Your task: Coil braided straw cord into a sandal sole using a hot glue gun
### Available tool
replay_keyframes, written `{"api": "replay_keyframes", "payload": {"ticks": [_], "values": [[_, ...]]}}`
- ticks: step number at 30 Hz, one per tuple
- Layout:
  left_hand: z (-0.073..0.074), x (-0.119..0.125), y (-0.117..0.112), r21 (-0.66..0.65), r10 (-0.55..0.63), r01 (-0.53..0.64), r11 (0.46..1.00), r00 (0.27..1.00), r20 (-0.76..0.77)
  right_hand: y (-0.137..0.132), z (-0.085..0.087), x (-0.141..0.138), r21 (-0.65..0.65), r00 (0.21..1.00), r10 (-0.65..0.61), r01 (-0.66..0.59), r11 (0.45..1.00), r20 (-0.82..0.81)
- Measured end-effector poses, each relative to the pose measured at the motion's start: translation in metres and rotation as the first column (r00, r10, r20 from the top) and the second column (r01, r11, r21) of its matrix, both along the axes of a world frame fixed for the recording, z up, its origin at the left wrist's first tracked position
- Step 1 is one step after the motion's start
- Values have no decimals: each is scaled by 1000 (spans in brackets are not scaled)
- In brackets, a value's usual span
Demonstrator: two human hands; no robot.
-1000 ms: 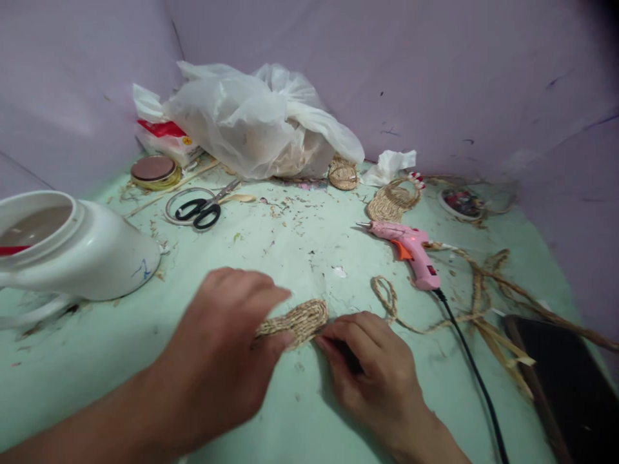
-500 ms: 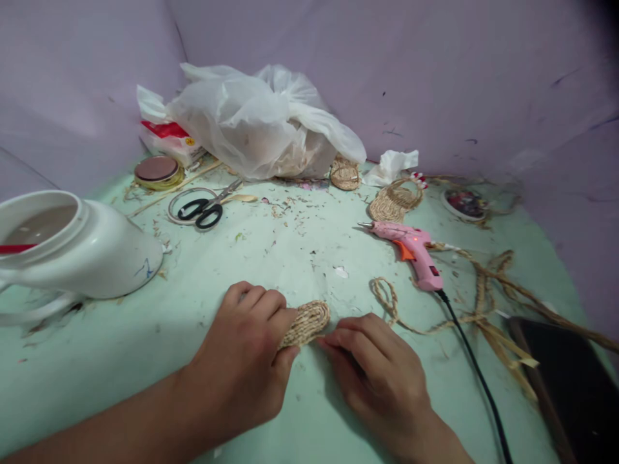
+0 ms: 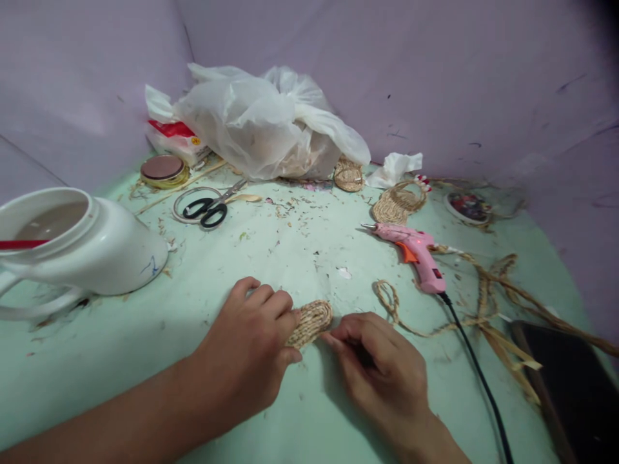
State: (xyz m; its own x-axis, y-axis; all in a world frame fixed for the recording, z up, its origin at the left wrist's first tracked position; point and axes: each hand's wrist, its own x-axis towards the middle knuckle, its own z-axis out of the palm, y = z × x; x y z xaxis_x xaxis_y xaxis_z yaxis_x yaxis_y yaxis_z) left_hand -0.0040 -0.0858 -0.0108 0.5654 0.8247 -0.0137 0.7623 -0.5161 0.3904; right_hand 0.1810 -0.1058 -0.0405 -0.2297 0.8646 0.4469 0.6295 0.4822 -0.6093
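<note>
A small oval coil of braided straw fibre [image 3: 313, 322] is gripped at its left end by my left hand [image 3: 258, 341], with the thumb along the near edge. My right hand [image 3: 384, 361] is closed, its thumb and forefinger pinched together right beside the coil's near right edge. What lies between those fingertips, if anything, is too small to make out. Up and to the right of my right hand rests a pink glue gun [image 3: 411, 251] with a lit red light. A loose braided straw cord [image 3: 389, 303] loops on the table between them.
A white pitcher [image 3: 120, 245] stands at left. Black-handled scissors [image 3: 207, 211] lie over a ring near a round tin [image 3: 164, 171]. A plastic bag [image 3: 261, 125] sits behind. Woven straw slipper-like pieces [image 3: 394, 203] lie at the back. The glue gun's cable [image 3: 476, 361] runs past a dark phone-like slab [image 3: 570, 380].
The whole view has shifted slightly, moving things a little to the right. Both hands keep nearly the same pose around the straw coil.
</note>
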Motion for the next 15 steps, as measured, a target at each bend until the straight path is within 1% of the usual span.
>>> {"api": "replay_keyframes", "payload": {"ticks": [4, 7, 12, 15], "values": [[1, -1, 2, 0, -30, 30, 1000, 999, -36, -2, 0, -2, 13, 999, -36, 36, 999, -30], [1, -1, 1, -6, -36, 36, 999, 999, -30, -1, 1, -3, -4, 998, -64, 64, 998, -30], [-1, 1, -2, -12, 24, -23, 1000, 999, 35, 2, -2, -3, -48, 997, -78, 77, 996, -23], [-2, 3, -3, -24, 58, -57, 998, 997, 58, 1, -4, -2, -48, 997, -80, 79, 996, -13]]}}
